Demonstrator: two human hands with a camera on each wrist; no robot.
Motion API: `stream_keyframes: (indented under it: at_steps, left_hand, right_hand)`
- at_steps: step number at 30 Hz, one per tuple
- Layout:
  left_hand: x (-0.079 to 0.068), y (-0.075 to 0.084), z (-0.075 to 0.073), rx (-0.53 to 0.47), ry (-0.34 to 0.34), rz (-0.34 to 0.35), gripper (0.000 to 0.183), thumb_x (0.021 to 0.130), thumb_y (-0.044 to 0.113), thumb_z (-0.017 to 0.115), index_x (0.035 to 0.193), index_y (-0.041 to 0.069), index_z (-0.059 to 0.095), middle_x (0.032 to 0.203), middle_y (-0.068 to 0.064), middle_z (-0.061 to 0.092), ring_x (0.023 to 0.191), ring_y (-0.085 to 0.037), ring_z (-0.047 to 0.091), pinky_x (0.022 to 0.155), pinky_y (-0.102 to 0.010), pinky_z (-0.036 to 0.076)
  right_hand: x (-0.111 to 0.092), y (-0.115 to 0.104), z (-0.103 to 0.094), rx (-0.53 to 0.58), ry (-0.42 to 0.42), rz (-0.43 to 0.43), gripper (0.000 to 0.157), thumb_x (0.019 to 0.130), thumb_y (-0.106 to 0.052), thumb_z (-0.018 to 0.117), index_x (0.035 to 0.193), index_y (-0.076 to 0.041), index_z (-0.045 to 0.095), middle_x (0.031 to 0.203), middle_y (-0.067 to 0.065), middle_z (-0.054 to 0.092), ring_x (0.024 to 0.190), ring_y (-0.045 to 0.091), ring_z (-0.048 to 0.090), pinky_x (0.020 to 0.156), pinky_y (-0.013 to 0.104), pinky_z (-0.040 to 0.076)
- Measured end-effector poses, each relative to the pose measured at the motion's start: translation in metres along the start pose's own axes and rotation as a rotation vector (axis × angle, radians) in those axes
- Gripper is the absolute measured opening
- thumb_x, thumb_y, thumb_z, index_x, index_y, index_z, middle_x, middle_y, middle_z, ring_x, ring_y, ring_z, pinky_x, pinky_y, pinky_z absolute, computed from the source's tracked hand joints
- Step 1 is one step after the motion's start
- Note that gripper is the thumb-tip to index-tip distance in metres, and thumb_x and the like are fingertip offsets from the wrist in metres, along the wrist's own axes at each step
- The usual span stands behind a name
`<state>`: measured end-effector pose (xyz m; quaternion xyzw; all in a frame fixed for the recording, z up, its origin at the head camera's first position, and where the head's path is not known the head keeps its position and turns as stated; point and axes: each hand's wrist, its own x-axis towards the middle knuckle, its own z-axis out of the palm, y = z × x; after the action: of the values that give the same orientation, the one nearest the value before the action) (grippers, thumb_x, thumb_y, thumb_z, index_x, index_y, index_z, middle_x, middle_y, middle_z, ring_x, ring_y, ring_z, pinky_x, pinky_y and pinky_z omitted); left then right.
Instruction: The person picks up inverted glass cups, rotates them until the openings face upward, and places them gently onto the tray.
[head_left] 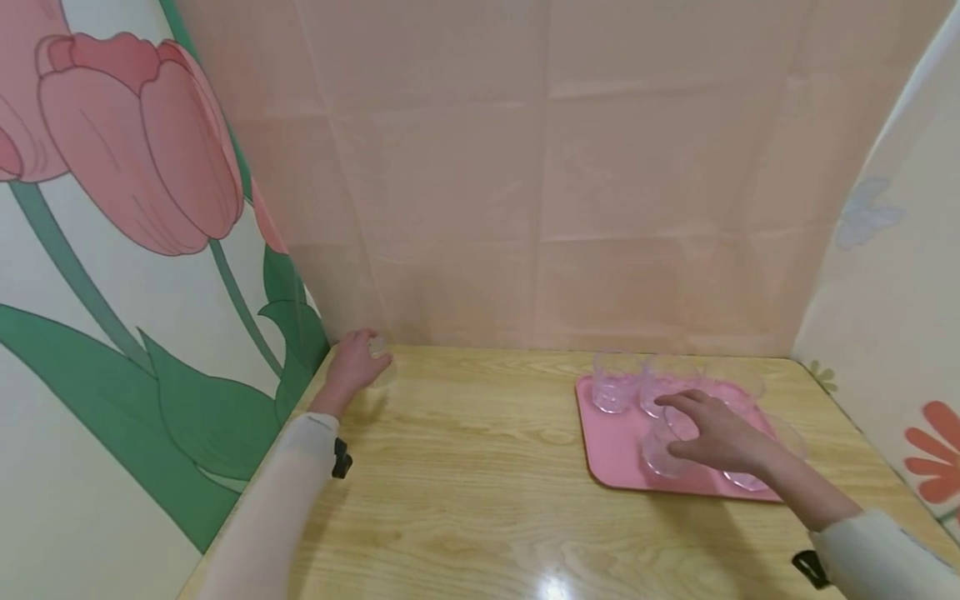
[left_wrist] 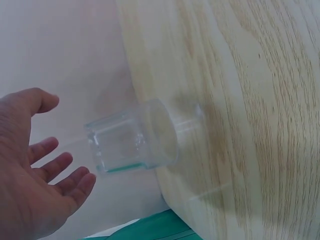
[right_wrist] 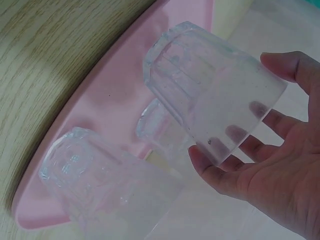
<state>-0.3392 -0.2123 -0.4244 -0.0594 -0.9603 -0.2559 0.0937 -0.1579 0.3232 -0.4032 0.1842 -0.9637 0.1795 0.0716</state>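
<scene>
At the table's far left corner, a clear cup point(left_wrist: 132, 140) stands upside down, its wide rim on the wood. My left hand point(head_left: 358, 362) is beside it; in the left wrist view its fingers are loosely bent, with a gap between them and the cup. On the right, my right hand point(head_left: 716, 433) is over a pink tray point(head_left: 611, 454). Its thumb and fingers hold another clear cup point(right_wrist: 210, 85) near the rim, the fingertips showing through the wall. The cup's base points away from the palm.
Several more clear cups point(head_left: 613, 393) stand on the tray, close around the right hand. The wooden table point(head_left: 465, 475) meets a pink-covered back wall point(head_left: 450, 208). A wall with painted tulips point(head_left: 150, 150) bounds the left side, and another wall point(head_left: 885, 292) the right.
</scene>
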Motion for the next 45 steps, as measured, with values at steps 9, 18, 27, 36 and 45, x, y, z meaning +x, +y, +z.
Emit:
stream_keyframes:
  at_steps: [9, 18, 27, 36, 45]
  left_hand:
    - [0.009, -0.003, 0.007, 0.044, 0.012, -0.017, 0.058, 0.086, 0.039, 0.058, 0.131, 0.006, 0.043, 0.132, -0.021, 0.042, 0.121, -0.039, 0.041, 0.095, -0.052, 0.04]
    - [0.015, -0.011, 0.009, 0.035, 0.066, -0.024, 0.058, 0.082, 0.033, 0.063, 0.127, 0.001, 0.046, 0.127, -0.025, 0.046, 0.115, -0.04, 0.044, 0.094, -0.051, 0.04]
    - [0.027, -0.013, 0.01, 0.046, 0.047, -0.038, 0.061, 0.082, 0.033, 0.061, 0.131, 0.001, 0.043, 0.13, -0.025, 0.043, 0.119, -0.041, 0.041, 0.098, -0.052, 0.037]
    - [0.035, -0.009, 0.013, 0.066, 0.027, -0.067, 0.063, 0.081, 0.032, 0.061, 0.133, 0.003, 0.042, 0.132, -0.024, 0.04, 0.12, -0.044, 0.037, 0.095, -0.055, 0.038]
    - [0.036, -0.013, 0.021, 0.068, -0.002, -0.108, 0.067, 0.08, 0.033, 0.061, 0.136, 0.003, 0.037, 0.134, -0.025, 0.037, 0.121, -0.046, 0.035, 0.095, -0.056, 0.038]
  right_hand:
    - [-0.001, 0.006, 0.001, -0.014, -0.031, 0.036, 0.066, 0.071, -0.025, 0.077, 0.129, -0.008, 0.051, 0.128, 0.026, 0.046, 0.112, 0.049, 0.045, 0.082, 0.064, 0.041]
    - [0.0, 0.01, 0.001, -0.044, -0.029, 0.037, 0.066, 0.069, -0.023, 0.077, 0.128, -0.007, 0.052, 0.126, 0.027, 0.048, 0.11, 0.049, 0.046, 0.082, 0.064, 0.041]
    - [0.002, 0.01, 0.001, -0.067, -0.014, 0.007, 0.066, 0.067, -0.022, 0.078, 0.126, -0.007, 0.053, 0.124, 0.026, 0.05, 0.109, 0.048, 0.048, 0.084, 0.063, 0.04]
    - [0.004, 0.013, 0.001, -0.074, -0.016, 0.003, 0.067, 0.067, -0.022, 0.079, 0.126, -0.006, 0.053, 0.123, 0.025, 0.051, 0.109, 0.047, 0.048, 0.083, 0.062, 0.04]
    - [0.002, 0.011, 0.002, -0.078, -0.055, 0.05, 0.067, 0.068, -0.021, 0.076, 0.128, -0.007, 0.052, 0.127, 0.026, 0.048, 0.108, 0.049, 0.047, 0.08, 0.062, 0.043]
